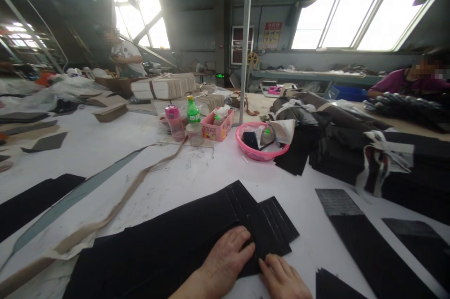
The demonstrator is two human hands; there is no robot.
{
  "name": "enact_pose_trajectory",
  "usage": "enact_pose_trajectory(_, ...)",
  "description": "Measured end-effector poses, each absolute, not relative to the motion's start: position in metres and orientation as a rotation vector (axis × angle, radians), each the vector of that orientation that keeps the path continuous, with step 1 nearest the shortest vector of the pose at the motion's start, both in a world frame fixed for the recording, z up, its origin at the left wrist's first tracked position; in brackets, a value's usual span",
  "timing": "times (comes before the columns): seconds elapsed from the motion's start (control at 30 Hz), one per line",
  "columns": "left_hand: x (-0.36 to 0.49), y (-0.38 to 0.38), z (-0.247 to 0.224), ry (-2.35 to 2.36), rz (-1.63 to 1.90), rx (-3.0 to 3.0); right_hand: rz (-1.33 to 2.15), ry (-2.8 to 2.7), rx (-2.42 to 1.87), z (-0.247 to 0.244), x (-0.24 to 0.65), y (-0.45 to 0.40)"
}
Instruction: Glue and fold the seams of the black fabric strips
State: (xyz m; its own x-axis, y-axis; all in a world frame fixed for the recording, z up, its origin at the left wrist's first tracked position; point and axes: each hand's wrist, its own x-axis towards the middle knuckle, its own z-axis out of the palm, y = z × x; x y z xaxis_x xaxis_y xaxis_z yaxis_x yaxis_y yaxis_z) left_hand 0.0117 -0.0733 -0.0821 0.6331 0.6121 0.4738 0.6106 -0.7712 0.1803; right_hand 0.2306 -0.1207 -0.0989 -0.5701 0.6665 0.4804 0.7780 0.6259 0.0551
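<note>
Black fabric pieces (158, 238) lie stacked and overlapping on the white table, with thin pale lines near their right ends. My left hand (227, 259) rests on them, its fingers curled and pressed together with the thumb at a fabric edge. Close beside it, my right hand (284, 278) holds the lower edge of a smaller black fabric panel (269, 231) with its fingertips; its thumb is hidden. The fingers of both hands nearly meet at this edge.
Further black strips (372, 242) lie to the right. Beyond the work stand a pink basket (262, 154), a pink box (214, 131), a green-labelled bottle (193, 110) and a pink bottle (175, 123). A metal pole (246, 46) rises behind. Two people work farther off.
</note>
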Motion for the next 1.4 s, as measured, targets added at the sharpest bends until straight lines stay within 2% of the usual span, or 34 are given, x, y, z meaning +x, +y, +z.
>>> enact_pose_trajectory(0.07, 0.015, -0.070, -0.083, 1.035, 0.829, 2.900, -0.054, -2.372, -1.269, -0.080, 0.226, -0.108)
enact_pose_trajectory(0.13, 0.020, -0.067, -0.087, 0.999, 0.826, 2.954, 0.091, -2.229, -1.402, -0.063, 0.220, -0.086)
enact_pose_trajectory(0.27, 0.027, -0.065, -0.089, 1.078, 0.778, 2.904, 0.064, -2.187, -1.543, -0.052, 0.206, -0.034)
enact_pose_trajectory(0.53, 0.026, -0.030, -0.043, 1.263, 0.470, 2.715, -0.047, -2.250, -1.570, -0.079, 0.200, -0.004)
enact_pose_trajectory(0.7, 0.033, 0.019, -0.063, 1.344, 0.367, 2.783, -0.133, -2.320, -1.557, -0.078, 0.203, -0.002)
enact_pose_trajectory(0.83, 0.037, 0.030, -0.074, 1.326, 0.326, 2.804, -0.212, -2.388, -1.563, -0.075, 0.202, 0.000)
enact_pose_trajectory(1.4, 0.029, 0.051, -0.058, 1.490, 0.175, 2.784, -0.281, -2.465, -1.549, -0.072, 0.199, -0.007)
